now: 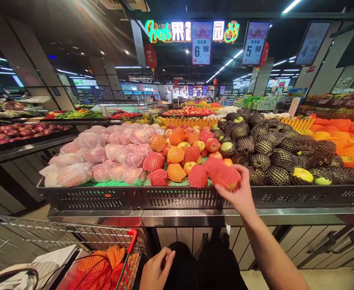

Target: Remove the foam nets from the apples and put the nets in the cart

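Beneath the "Fresh" sign [158,31] and boards [201,43] marked 6.98 and 5.98, the right hand [240,191] gripped a netted fruit [224,176]; the left hand [157,268], half-open, hung near the cart [131,249].

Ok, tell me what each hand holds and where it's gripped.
The right hand holds a fruit in a red foam net, gripped by its right side, thumb low. The left hand shows nothing held.

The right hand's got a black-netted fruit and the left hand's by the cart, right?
Not black: the head view shows the right hand holding a red-netted fruit. The left hand is by the cart, as you said.
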Action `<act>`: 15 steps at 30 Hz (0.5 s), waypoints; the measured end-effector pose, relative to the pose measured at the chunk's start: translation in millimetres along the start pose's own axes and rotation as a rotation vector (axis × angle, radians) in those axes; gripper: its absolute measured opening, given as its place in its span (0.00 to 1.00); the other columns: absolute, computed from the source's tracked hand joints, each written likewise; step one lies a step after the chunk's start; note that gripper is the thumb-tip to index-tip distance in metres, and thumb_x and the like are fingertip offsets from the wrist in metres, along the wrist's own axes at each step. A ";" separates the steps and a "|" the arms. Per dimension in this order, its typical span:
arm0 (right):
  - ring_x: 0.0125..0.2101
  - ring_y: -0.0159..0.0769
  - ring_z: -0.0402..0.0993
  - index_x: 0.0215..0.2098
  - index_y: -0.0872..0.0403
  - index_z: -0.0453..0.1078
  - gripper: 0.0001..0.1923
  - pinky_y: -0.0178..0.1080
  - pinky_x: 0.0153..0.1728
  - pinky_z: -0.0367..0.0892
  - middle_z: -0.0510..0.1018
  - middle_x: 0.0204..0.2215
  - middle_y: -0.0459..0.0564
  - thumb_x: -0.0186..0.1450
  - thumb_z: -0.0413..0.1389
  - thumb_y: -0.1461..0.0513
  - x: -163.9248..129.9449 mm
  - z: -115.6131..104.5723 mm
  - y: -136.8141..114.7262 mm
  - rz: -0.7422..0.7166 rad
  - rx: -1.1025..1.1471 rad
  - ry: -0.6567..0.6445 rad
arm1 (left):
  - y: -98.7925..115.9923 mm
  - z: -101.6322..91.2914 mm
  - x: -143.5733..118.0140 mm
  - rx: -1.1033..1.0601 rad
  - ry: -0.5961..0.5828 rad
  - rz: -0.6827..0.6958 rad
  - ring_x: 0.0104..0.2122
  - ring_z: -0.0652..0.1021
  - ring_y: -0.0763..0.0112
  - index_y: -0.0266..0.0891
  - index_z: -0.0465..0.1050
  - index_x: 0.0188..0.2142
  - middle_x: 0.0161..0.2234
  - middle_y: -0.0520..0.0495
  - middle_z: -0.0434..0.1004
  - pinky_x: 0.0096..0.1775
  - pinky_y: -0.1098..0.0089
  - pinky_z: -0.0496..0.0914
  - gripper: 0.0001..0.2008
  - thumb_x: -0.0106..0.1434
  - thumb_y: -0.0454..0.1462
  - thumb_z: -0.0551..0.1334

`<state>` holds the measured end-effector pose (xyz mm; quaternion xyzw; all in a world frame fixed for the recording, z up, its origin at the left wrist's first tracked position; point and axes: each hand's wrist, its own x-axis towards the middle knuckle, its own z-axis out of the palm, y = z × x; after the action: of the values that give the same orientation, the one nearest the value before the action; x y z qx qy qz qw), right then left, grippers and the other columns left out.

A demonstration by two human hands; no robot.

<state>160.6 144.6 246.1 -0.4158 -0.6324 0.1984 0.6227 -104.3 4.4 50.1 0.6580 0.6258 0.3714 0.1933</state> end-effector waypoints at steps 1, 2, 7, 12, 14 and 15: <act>0.54 0.48 0.66 0.54 0.48 0.59 0.35 0.52 0.57 0.64 0.65 0.52 0.55 0.51 0.66 0.54 21.4 7.0 0.5 -0.011 -0.075 0.015 | -1.2 -2.8 -1.0 0.011 0.011 -0.008 0.24 0.79 0.70 0.43 0.72 0.29 0.24 0.52 0.78 0.31 0.75 0.70 0.18 0.69 0.50 0.54; 0.54 0.49 0.66 0.55 0.48 0.62 0.35 0.52 0.58 0.63 0.65 0.52 0.55 0.51 0.65 0.54 41.4 15.0 3.5 -0.005 -0.153 0.018 | -2.2 -5.1 -2.1 0.020 0.020 -0.015 0.25 0.79 0.70 0.43 0.72 0.29 0.24 0.52 0.79 0.31 0.75 0.70 0.18 0.69 0.50 0.54; 0.49 0.49 0.70 0.61 0.51 0.62 0.37 0.50 0.55 0.64 0.69 0.50 0.56 0.53 0.62 0.58 101.0 56.1 31.6 0.063 -0.452 -0.042 | -11.3 -10.4 -6.6 0.094 0.055 -0.010 0.29 0.83 0.69 0.45 0.72 0.31 0.28 0.52 0.82 0.31 0.75 0.70 0.17 0.70 0.49 0.52; 0.50 0.57 0.71 0.68 0.44 0.54 0.36 0.56 0.48 0.66 0.64 0.55 0.62 0.62 0.56 0.54 102.5 79.0 44.4 0.036 -0.749 -0.206 | -33.6 -18.1 -4.6 0.253 0.100 0.002 0.31 0.84 0.63 0.45 0.74 0.36 0.32 0.51 0.85 0.30 0.72 0.70 0.15 0.70 0.47 0.52; 0.49 0.59 0.71 0.68 0.43 0.52 0.38 0.56 0.46 0.66 0.63 0.56 0.64 0.62 0.57 0.56 100.2 82.2 45.8 0.015 -0.821 -0.253 | -38.9 -33.4 -1.9 0.363 0.078 -0.093 0.31 0.84 0.60 0.44 0.75 0.37 0.32 0.48 0.85 0.30 0.71 0.68 0.14 0.70 0.44 0.53; 0.48 0.59 0.72 0.68 0.43 0.52 0.39 0.55 0.45 0.66 0.63 0.55 0.65 0.61 0.58 0.56 99.5 82.1 46.2 0.016 -0.838 -0.263 | -39.7 -44.9 -0.5 0.431 0.066 -0.173 0.31 0.84 0.59 0.43 0.75 0.38 0.31 0.47 0.85 0.29 0.71 0.67 0.13 0.70 0.43 0.52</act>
<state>107.3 270.0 260.6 -0.6087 -0.7288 -0.0191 0.3130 -164.2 0.1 50.6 0.6157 0.7506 0.2326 0.0589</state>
